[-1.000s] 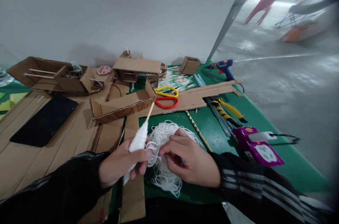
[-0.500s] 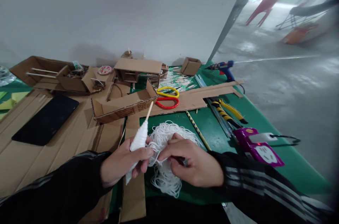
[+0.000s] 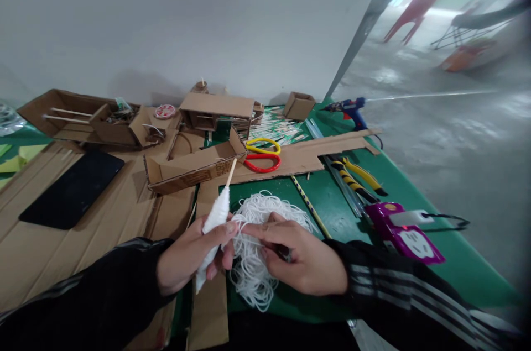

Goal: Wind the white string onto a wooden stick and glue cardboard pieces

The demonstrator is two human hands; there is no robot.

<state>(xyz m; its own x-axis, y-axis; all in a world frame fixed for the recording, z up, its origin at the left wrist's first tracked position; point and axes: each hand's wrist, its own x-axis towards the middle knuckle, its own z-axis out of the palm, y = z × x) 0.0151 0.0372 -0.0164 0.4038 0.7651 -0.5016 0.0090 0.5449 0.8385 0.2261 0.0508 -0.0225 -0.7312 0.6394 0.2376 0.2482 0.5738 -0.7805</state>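
My left hand (image 3: 199, 254) is closed around a wooden stick wound with white string (image 3: 218, 211); the bare stick end (image 3: 231, 171) points up and away from me. White loops of string lie by my left thumb. My right hand (image 3: 296, 254) has its index finger stretched toward that thumb and its other fingers curled in. Its index fingertip meets the string beside the left thumb; whether the curled fingers pinch a strand is hidden. Under and between both hands lies a loose heap of white string (image 3: 259, 279) on the green table.
Beyond the heap are scissors (image 3: 263, 163) with red and yellow handles and an open cardboard tray (image 3: 194, 169). Pliers (image 3: 360, 177), a purple power strip (image 3: 404, 232) and a blue glue gun (image 3: 348, 110) lie right. A black tablet-like slab (image 3: 72, 188) rests left on cardboard.
My right index finger has moved left and straightened against the string at my left thumb. The wound stick has tilted slightly, and the string heap has shifted a little.
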